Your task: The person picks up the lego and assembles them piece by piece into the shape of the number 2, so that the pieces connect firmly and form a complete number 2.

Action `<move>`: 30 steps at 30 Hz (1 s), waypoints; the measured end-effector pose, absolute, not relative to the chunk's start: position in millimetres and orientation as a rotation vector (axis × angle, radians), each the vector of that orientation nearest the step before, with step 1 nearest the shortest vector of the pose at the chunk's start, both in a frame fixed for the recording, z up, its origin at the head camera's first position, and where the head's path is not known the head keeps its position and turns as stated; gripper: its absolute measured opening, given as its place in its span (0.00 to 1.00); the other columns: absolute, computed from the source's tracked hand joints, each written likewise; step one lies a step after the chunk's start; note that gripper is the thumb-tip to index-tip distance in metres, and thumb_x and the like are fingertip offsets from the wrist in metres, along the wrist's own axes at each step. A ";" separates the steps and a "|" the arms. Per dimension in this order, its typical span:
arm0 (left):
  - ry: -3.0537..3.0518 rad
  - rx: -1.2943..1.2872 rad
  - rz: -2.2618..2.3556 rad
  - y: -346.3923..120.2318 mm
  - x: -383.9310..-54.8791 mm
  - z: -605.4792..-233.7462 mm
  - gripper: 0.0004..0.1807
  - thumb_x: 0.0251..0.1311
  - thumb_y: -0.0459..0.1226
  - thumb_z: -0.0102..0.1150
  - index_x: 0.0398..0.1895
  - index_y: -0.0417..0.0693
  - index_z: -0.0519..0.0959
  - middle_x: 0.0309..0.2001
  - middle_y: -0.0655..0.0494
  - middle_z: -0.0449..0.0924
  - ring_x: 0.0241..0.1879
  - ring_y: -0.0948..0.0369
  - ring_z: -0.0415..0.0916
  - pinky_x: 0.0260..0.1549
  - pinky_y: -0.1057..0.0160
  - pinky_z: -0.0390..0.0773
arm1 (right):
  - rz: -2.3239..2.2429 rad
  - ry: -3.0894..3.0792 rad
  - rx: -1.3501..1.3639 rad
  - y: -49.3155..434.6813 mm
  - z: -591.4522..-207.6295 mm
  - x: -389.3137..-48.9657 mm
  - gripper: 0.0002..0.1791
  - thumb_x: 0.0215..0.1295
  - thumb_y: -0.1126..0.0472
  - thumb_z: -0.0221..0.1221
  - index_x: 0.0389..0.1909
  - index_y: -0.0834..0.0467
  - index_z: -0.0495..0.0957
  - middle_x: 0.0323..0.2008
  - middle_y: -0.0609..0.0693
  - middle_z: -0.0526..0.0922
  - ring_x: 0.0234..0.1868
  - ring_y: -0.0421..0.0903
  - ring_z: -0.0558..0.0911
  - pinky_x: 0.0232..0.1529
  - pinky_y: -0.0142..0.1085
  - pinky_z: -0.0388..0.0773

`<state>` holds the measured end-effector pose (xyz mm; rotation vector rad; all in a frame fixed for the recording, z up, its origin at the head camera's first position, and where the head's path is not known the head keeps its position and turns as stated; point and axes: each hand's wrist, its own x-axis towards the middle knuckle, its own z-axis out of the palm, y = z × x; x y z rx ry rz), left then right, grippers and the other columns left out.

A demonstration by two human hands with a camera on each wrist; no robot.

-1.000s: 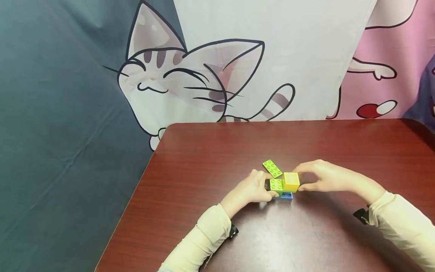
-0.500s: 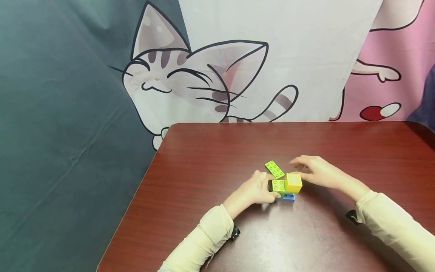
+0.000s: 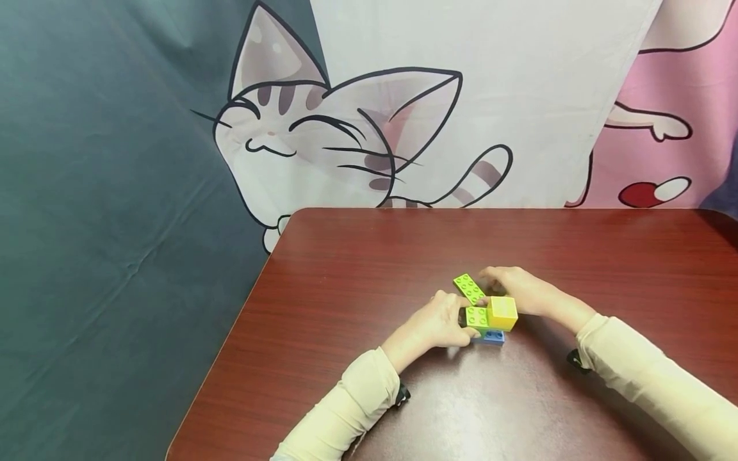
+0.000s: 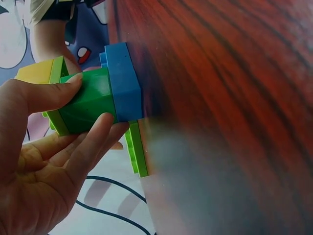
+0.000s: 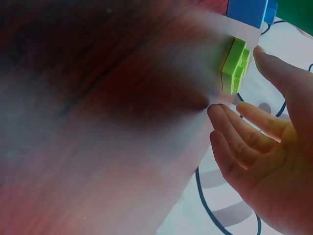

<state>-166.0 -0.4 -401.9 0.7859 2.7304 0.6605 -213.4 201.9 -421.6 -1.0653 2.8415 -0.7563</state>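
Observation:
My left hand (image 3: 438, 323) holds a small stack of toy building bricks, thumb on one side and fingers on the other. The left wrist view shows its layers: a blue brick (image 4: 123, 85) lowest, a dark green brick (image 4: 92, 98) on that, then a lime plate (image 4: 58, 120). A yellow brick (image 3: 503, 314) sits on top at the right end. Just behind the stack a loose lime studded plate (image 3: 469, 289) lies on the table. Around its far right side reaches my right hand (image 3: 521, 289), holding nothing. In the right wrist view its thumb and spread fingers are beside that plate (image 5: 234, 66).
The bricks are on a reddish-brown wooden table (image 3: 357, 275) with a glossy patch in front. Behind its far edge hangs a cloth printed with a cartoon cat (image 3: 346, 147). A dark green cloth (image 3: 115, 224) hangs at the left.
My right hand has left the yellow brick's right side and moved left and back, to the loose lime plate. My left hand still holds the stack. The head view has shifted slightly.

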 end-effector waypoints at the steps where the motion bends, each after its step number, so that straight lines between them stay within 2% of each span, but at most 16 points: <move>1: 2.733 0.789 0.657 -0.4 -166.2 -401.8 0.12 0.43 0.44 0.70 0.32 0.55 0.80 0.15 0.66 0.72 0.19 0.67 0.69 0.17 0.73 0.68 | -0.746 2.852 -1.071 200.7 -421.7 -213.7 0.23 0.53 0.56 0.66 0.46 0.64 0.75 0.34 0.52 0.82 0.34 0.45 0.80 0.35 0.41 0.77; 8: 2.747 0.821 0.643 -0.1 -166.3 -403.0 0.18 0.42 0.44 0.70 0.41 0.58 0.82 0.16 0.66 0.72 0.18 0.68 0.69 0.17 0.74 0.68 | -0.588 2.902 -1.075 191.3 -421.8 -212.7 0.26 0.50 0.53 0.66 0.46 0.67 0.77 0.35 0.52 0.78 0.35 0.46 0.77 0.38 0.43 0.76; 14: 2.758 0.808 0.629 0.5 -165.1 -403.2 0.11 0.43 0.44 0.70 0.31 0.56 0.80 0.16 0.66 0.72 0.18 0.68 0.69 0.16 0.74 0.67 | -0.457 2.943 -1.015 182.9 -424.6 -213.0 0.29 0.48 0.52 0.67 0.45 0.69 0.78 0.31 0.51 0.74 0.31 0.44 0.72 0.34 0.40 0.74; 18: 2.758 0.794 0.617 1.2 -164.8 -403.1 0.12 0.43 0.45 0.70 0.31 0.56 0.80 0.16 0.66 0.72 0.17 0.68 0.69 0.16 0.73 0.67 | -0.458 2.956 -0.989 181.3 -429.0 -215.0 0.29 0.49 0.51 0.67 0.45 0.70 0.77 0.29 0.51 0.71 0.28 0.43 0.69 0.30 0.36 0.70; 24: 2.765 0.795 0.605 1.8 -165.5 -403.3 0.14 0.43 0.45 0.70 0.33 0.55 0.79 0.16 0.65 0.72 0.18 0.68 0.69 0.16 0.73 0.68 | -0.478 2.972 -1.002 182.3 -431.2 -217.0 0.27 0.49 0.54 0.68 0.44 0.71 0.77 0.31 0.53 0.73 0.30 0.45 0.72 0.33 0.40 0.73; 26: 2.773 0.791 0.589 1.9 -165.6 -403.6 0.16 0.42 0.46 0.71 0.36 0.56 0.81 0.18 0.64 0.73 0.20 0.68 0.70 0.18 0.73 0.68 | -0.486 2.967 -1.002 182.7 -430.1 -217.0 0.25 0.50 0.56 0.67 0.43 0.71 0.77 0.31 0.52 0.73 0.30 0.44 0.71 0.33 0.39 0.73; 30: 2.776 0.801 0.588 1.7 -166.1 -403.8 0.15 0.42 0.46 0.71 0.35 0.56 0.81 0.19 0.66 0.74 0.21 0.68 0.71 0.19 0.74 0.69 | -0.528 2.982 -1.005 183.5 -429.5 -215.7 0.21 0.51 0.57 0.66 0.41 0.68 0.78 0.28 0.49 0.72 0.28 0.42 0.69 0.31 0.38 0.70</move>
